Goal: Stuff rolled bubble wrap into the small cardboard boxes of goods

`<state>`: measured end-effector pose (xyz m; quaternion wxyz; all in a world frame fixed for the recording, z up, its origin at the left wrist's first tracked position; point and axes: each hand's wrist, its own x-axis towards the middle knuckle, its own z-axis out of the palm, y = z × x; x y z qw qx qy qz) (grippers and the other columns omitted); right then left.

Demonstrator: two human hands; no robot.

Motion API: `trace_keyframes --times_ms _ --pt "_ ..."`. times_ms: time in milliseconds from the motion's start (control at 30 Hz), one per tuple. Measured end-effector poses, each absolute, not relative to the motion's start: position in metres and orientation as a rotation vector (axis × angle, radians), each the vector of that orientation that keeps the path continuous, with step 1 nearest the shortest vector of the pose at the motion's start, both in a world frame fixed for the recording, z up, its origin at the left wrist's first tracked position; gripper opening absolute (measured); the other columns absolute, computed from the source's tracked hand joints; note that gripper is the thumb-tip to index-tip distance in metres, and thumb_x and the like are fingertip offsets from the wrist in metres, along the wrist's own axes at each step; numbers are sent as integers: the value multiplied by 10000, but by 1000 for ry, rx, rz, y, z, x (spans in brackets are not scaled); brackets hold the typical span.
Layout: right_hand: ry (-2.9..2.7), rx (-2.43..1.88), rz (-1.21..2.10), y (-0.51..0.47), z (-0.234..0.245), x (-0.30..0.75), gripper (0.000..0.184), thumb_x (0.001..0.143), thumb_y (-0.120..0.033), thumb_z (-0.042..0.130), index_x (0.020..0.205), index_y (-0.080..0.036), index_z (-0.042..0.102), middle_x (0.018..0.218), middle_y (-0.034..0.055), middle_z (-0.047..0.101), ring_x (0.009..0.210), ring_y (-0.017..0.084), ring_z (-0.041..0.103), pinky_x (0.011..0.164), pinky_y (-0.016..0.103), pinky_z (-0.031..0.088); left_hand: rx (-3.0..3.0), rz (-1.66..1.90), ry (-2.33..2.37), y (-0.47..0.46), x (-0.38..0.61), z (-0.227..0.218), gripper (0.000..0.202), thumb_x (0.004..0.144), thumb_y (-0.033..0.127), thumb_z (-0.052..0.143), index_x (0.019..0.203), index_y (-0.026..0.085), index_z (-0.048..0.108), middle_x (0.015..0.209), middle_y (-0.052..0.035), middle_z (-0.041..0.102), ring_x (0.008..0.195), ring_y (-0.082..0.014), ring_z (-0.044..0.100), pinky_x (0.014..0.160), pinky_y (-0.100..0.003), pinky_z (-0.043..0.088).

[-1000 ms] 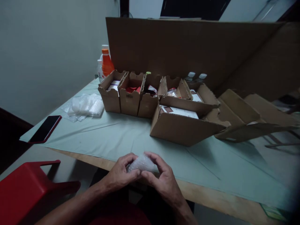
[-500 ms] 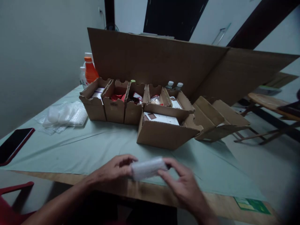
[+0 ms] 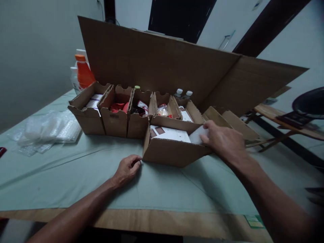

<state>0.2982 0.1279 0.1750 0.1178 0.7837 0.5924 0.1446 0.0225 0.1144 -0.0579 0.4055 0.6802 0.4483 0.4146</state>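
Observation:
My right hand (image 3: 224, 138) pinches a white bubble-wrapped packet (image 3: 198, 135) and holds it inside the right end of the front cardboard box (image 3: 174, 153). Part of the packet is hidden by my fingers and the box wall. Left of the packet, in the same box, lies a white carton (image 3: 172, 134) with a brown square on it. My left hand (image 3: 128, 170) rests on the cloth with curled fingers, its fingertips at the lower left corner of the front box.
Several cardboard bins (image 3: 115, 123) stand behind, holding cartons and red packets. At left lie bubble-wrap bags (image 3: 50, 128). An orange bottle (image 3: 84, 72) stands at the back left. A tall cardboard panel (image 3: 152, 60) closes off the rear. Another open box (image 3: 238, 125) sits behind my right hand.
The packet was between both hands near the table's front edge. My right hand has carried it up into the front box, while my left hand let go and moved to the box's corner.

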Motion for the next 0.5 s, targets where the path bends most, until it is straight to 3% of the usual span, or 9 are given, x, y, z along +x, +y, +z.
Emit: trace_keyframes --times_ms 200,500 --pt "1739 2165 214 162 169 301 253 852 -332 583 970 -175 742 996 183 738 924 332 688 649 336 425 1905 1073 1114 116 24 -60 235 865 224 526 951 190 741 909 -67 757 829 -193 693 798 -306 538" --pt "1900 1987 -36 180 152 310 313 859 -266 494 1010 -199 759 1060 138 748 920 266 684 685 310 423 1943 1053 1111 118 22 -60 241 873 218 515 957 192 739 907 -68 763 826 -195 705 778 -306 550"
